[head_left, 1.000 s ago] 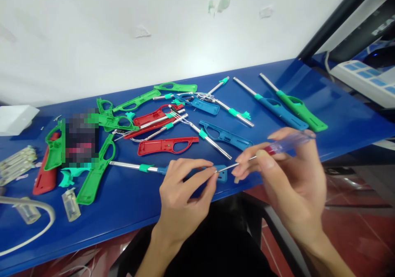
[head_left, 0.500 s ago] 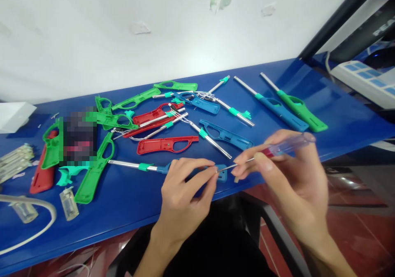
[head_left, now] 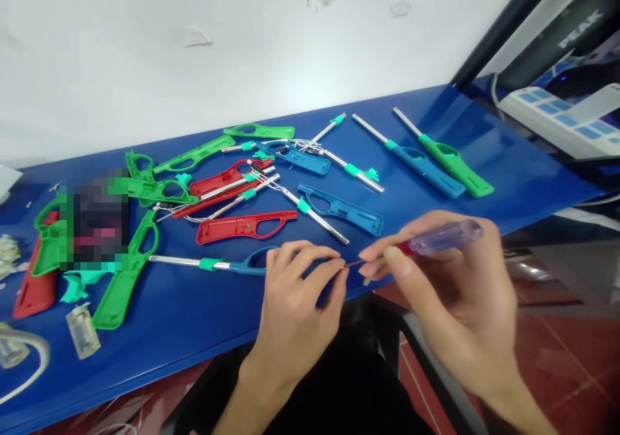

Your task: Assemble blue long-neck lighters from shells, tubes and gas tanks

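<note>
A screwdriver (head_left: 438, 236) with a clear purplish handle is held by my right hand (head_left: 465, 306), its thin shaft pointing left. My left hand (head_left: 300, 299) is closed in a pinch, thumb and forefinger meeting at the screwdriver's tip; whatever small thing they pinch is too small to name. Beneath the left fingers lies a blue long-necked lighter (head_left: 247, 264) with a silver tube and a teal clip; its handle end is hidden by the hand. Just beyond the hands rests an opened blue handle shell (head_left: 341, 210).
Red half shells (head_left: 247, 227), green half shells (head_left: 121, 286) and loose silver tubes (head_left: 322, 221) cover the blue table (head_left: 194, 338). A blue lighter (head_left: 421, 164) and a green lighter (head_left: 450, 161) lie at the right. Clear fuel tanks (head_left: 83, 332) are at the left, a power strip (head_left: 557, 119) far right.
The whole view has shifted, so the table items sit further left. My left hand now hides the blue lighter's handle end, which showed before. The screwdriver stays at the left fingertips.
</note>
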The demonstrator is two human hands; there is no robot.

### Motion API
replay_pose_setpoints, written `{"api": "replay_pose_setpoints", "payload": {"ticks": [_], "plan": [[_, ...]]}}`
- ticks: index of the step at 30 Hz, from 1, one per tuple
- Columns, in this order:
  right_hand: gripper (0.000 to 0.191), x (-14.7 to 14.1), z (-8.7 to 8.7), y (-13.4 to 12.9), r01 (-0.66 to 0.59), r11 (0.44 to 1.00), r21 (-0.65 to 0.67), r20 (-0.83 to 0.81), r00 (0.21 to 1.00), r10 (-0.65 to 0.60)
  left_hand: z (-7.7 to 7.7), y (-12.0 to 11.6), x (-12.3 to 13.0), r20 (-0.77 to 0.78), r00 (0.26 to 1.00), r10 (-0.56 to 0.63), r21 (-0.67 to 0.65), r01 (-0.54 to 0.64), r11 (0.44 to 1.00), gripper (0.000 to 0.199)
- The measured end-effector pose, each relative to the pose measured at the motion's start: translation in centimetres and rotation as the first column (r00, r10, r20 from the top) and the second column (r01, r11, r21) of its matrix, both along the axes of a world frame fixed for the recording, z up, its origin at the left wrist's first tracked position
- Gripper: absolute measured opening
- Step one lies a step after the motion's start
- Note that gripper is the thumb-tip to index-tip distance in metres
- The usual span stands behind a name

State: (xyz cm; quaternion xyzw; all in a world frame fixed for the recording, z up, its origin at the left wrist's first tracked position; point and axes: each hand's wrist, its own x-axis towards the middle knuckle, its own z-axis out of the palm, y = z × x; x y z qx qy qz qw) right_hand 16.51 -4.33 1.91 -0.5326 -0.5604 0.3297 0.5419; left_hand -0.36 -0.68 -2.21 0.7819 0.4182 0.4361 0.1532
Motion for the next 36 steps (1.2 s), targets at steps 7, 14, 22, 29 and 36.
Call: {"api": "replay_pose_setpoints", "payload": {"ticks": [7,14,22,29,36], "plan": [[0.029,-0.1,-0.6,0.3,-0.008,1.0,-0.009,0.025,1.0,0.008,-0.2,-0.1,-0.3,-0.022,1.0,-0.003,-0.043,0.002,0.999,0.016],[0.032,-0.3,-0.7,0.5,0.008,1.0,0.007,0.058,0.998,-0.008,-0.6,-0.2,-0.4,-0.017,1.0,-0.004,-0.059,0.003,0.998,0.018],[0.03,-0.4,-0.7,0.5,-0.009,1.0,-0.028,0.111,0.994,0.012,-0.3,-0.3,-0.9,-0.038,0.999,-0.036,-0.102,0.031,0.994,0.023],[0.031,-0.3,-0.4,0.4,-0.045,0.999,-0.023,0.187,0.981,0.048,-0.4,-0.4,-1.6,-0.067,0.994,-0.081,-0.137,0.071,0.988,0.025],[0.031,-0.2,-0.2,0.3,-0.019,1.0,-0.02,0.241,0.97,0.023,-0.7,-0.5,-1.7,-0.055,0.996,-0.074,-0.126,0.067,0.99,0.022]]}}
